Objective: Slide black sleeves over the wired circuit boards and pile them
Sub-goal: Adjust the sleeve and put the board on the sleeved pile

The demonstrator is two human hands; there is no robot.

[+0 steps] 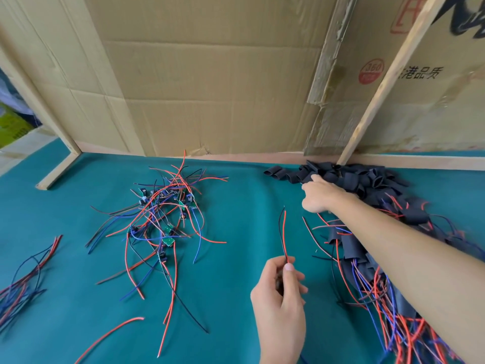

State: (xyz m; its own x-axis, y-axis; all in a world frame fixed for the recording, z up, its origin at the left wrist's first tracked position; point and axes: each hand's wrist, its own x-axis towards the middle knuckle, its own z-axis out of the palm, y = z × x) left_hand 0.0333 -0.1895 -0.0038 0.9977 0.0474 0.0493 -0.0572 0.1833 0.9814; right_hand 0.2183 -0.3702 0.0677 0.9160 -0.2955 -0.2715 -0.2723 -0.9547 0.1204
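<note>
Meanwhile the left hand (279, 292) pinches red and black wires (284, 237) near the desk's (236, 258) front edge, while the right hand (319, 195) reaches the black sleeves (349, 177) at the back edge, its grip unclear.

black sleeves (349, 179) heaped back-right, wired circuit boards (165, 206) tangled, apparently unsleeved

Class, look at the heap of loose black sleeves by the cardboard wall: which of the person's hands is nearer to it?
The right hand: its fingers reach the near edge of the heap of loose black sleeves. The left hand is well short of it, pinching red and black wires over the green tabletop.
</note>
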